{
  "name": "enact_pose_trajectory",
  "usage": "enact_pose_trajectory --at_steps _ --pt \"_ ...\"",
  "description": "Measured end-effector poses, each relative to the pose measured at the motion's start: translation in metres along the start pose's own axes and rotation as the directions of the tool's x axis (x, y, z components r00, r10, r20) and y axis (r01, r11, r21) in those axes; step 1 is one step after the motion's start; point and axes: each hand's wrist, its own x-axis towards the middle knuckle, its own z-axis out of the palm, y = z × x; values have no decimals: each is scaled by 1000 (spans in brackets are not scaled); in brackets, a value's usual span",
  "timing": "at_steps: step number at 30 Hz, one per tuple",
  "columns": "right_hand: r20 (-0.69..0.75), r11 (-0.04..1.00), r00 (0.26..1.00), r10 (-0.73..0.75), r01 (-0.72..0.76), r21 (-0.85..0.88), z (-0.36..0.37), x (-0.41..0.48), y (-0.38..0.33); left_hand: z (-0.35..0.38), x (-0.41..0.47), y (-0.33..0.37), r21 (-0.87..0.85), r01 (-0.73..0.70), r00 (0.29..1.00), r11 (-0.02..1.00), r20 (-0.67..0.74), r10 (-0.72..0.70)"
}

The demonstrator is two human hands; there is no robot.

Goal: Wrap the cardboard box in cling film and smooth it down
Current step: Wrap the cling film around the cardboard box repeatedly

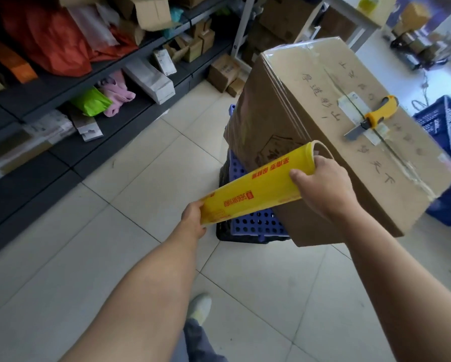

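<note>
A person stands over a large cardboard box that rests tilted on a blue perforated crate on a tiled floor. Both hands hold a yellow cling film roll just beside the box's near side: the left hand grips the lower end, the right hand grips the upper end. A yellow utility knife lies on the box top. Cluttered shelves stand to the left.

Yellow roll with red lettering up front, brown box scrawled with dark handwriting behind it. Yellow-handled knife sits on top, blue perforated crate below. Off left, red bag, green bag, pink cloth, pale tiles.
</note>
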Motion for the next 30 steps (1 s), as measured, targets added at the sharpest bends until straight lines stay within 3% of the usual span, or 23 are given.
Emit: enact_pose_trajectory --at_steps 4,12,20,26,30 --pt "1 995 1000 15 -15 95 -1 -16 7 -14 21 -17 30 7 998 1000 -57 -5" --pt "-39 999 999 29 -29 24 3 -29 5 -22 1 -13 94 41 998 995 -45 -37" --pt "-66 992 993 94 -88 90 3 -40 34 -18 -1 -40 79 10 999 997 -45 -6" --pt "10 1000 1000 8 -8 -12 -3 -38 65 -10 -1 -69 -1 18 992 1000 -122 -18" --pt "54 997 995 -79 78 7 -12 -44 91 5 -11 -101 -95 -5 995 995 -101 -5"
